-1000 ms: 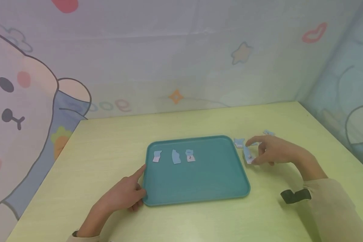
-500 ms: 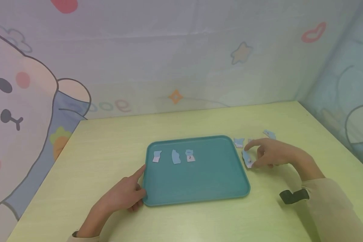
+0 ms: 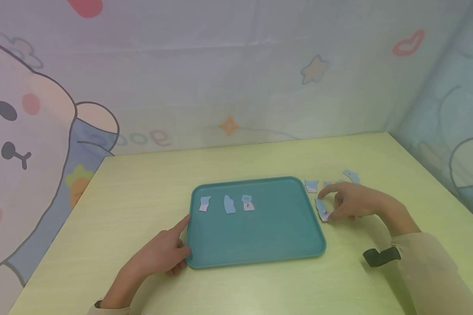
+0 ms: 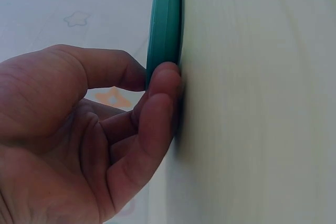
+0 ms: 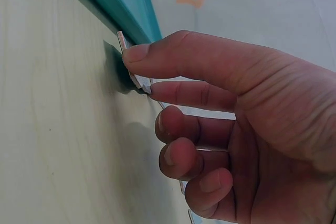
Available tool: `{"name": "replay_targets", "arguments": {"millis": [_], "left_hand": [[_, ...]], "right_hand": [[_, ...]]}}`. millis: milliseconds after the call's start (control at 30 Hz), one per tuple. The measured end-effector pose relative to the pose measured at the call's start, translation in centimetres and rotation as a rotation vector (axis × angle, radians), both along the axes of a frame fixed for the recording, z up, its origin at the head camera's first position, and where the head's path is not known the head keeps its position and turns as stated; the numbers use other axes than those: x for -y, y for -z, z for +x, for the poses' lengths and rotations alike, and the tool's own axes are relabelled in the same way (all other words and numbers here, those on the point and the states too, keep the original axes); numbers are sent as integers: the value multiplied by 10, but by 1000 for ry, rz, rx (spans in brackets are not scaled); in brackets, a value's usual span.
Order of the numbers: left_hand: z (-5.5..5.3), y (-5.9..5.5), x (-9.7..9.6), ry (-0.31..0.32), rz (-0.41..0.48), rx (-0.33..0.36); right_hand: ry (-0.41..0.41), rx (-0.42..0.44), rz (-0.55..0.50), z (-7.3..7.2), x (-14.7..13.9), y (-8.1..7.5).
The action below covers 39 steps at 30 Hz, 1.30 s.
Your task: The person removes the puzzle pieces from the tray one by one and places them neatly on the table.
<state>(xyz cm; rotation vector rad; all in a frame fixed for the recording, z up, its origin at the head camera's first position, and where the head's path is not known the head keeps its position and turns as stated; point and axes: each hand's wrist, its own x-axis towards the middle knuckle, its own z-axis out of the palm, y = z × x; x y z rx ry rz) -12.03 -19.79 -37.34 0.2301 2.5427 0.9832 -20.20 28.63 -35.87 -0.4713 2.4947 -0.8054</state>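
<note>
My left hand holds the left side of a teal tray, its index finger along the rim. In the left wrist view, the thumb and fingertips meet around the tray edge. My right hand pinches a light blue and white puzzle piece between thumb and index finger, just outside the tray's right rim. Seen from the right wrist, this piece is tilted on edge, and the other fingers are loosely curled. A left piece, a curved piece and a third piece lie apart on the tray.
Beyond the tray's right corner, a blue and white piece lies on the pale yellow table. Another piece lies behind my right hand, with smaller bits partly hidden nearby. A printed cloth hangs behind the table.
My right hand has moved slightly down and left with the pinched piece, which now sits closer to the tray rim. Pieces behind it show more. The left hand stays put.
</note>
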Motion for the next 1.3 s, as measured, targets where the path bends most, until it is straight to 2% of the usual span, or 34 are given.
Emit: {"name": "replay_targets", "arguments": {"millis": [400, 600, 900, 1300], "left_hand": [[1, 0, 1, -3, -5, -3], [1, 0, 0, -8, -7, 0], [1, 0, -1, 9, -2, -21], [1, 0, -1, 11, 14, -30]], "right_hand": [[16, 22, 5, -1, 3, 2], [58, 19, 9, 1, -1, -4], [26, -93, -14, 6, 10, -19], [-29, -200, 19, 2, 51, -38]]}}
